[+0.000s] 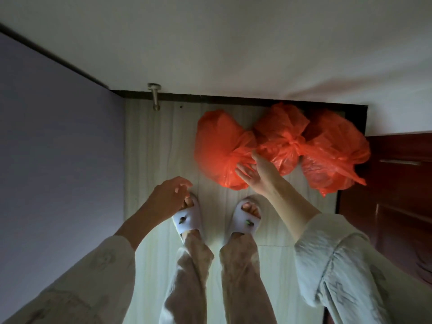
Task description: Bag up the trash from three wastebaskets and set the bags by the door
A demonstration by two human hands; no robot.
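Red plastic fills the far end of the floor [163, 141]: three tied bags sit in a row against the dark baseboard [233, 98] under the white wall [233, 43]. The left bag [219, 141] touches the middle bag [280, 139], which presses against the right bag [332, 150], and that one lies just beside the dark red-brown wooden door [402, 183] at the right edge. The right hand [254, 171] reaches down to the gathered neck of the left bag, its fingers spread and touching the plastic; whether its grip closes on the plastic or only rests there, I cannot tell. The left hand [170, 197] hangs over the left slipper [188, 218], its grip loose, fingers curled and holding nothing. Both arms wear pale patterned sleeves. The right slipper [247, 218] stands near the left bag. A metal doorstop [154, 97] juts from the baseboard at the left, well apart from the bags, next to a lilac panel [58, 148].
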